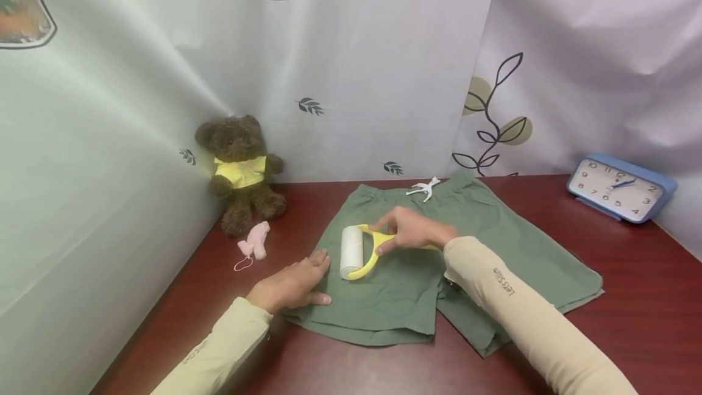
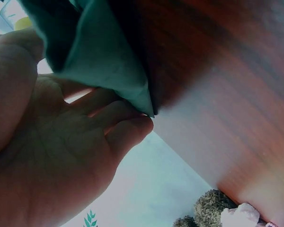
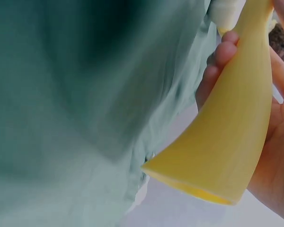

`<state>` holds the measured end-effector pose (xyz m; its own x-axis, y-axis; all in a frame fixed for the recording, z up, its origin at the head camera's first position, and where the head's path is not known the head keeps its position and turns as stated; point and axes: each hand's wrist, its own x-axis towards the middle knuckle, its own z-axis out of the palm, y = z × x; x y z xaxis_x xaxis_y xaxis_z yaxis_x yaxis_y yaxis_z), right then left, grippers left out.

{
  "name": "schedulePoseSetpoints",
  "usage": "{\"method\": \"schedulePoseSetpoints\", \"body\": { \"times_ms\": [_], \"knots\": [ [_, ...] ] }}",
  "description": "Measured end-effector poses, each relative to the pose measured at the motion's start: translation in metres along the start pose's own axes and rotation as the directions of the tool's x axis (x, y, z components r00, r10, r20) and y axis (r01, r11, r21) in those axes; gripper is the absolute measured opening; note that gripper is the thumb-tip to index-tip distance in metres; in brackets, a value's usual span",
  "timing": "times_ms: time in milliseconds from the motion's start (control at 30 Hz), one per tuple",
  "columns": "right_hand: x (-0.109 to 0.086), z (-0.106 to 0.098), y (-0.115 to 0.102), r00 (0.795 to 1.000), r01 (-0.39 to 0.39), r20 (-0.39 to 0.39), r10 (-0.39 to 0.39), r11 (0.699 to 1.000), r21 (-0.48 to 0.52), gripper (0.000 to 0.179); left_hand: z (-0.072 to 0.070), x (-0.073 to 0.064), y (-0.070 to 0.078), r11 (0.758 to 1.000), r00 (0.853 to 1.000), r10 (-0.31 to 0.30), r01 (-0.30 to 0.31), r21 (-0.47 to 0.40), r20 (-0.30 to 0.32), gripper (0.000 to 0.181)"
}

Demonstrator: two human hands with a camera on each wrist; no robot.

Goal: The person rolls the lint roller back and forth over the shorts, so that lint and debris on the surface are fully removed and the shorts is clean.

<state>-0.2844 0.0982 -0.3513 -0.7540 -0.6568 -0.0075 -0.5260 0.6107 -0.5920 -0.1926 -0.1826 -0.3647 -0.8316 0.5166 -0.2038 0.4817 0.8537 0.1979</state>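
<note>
A hand could pass over the far right part of the green drawstring shorts, which lie low on the desk. Their left leg is crowded — the left grip rests on its outer edge, the right grip and lint roller over it. The right sleeve bars the near side of the shorts' right leg. Left of the shorts stand the pink plush and teddy bear; right of them, bare desk runs back to the blue clock. Just beyond their waistband — the printed curtain.
</note>
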Motion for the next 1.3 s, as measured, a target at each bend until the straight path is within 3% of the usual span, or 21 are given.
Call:
{"method": "schedulePoseSetpoints", "body": {
  "times_ms": [333, 667, 1100, 1300],
  "knots": [
    [-0.027, -0.024, 0.023, 0.996, -0.08, 0.038, 0.08, 0.997, 0.015, 0.063, 0.001, 0.001, -0.003, 1.0, 1.0, 0.018, -0.018, 0.004, -0.009, 0.078],
    [-0.077, -0.052, 0.063, 0.987, -0.161, 0.031, 0.161, 0.987, 0.01, 0.067, 0.003, 0.0, -0.002, 0.999, 0.999, 0.029, -0.029, -0.014, -0.017, 0.082],
    [-0.134, -0.084, 0.099, 0.982, -0.185, 0.02, 0.185, 0.983, 0.008, 0.07, 0.004, 0.001, -0.007, 0.999, 0.999, 0.039, -0.039, -0.006, 0.001, 0.08],
    [-0.159, -0.1, 0.117, 0.975, -0.219, 0.028, 0.219, 0.976, -0.007, 0.07, 0.001, 0.0, -0.003, 1.0, 1.0, 0.006, -0.006, -0.02, 0.014, 0.081]
  ]
}}
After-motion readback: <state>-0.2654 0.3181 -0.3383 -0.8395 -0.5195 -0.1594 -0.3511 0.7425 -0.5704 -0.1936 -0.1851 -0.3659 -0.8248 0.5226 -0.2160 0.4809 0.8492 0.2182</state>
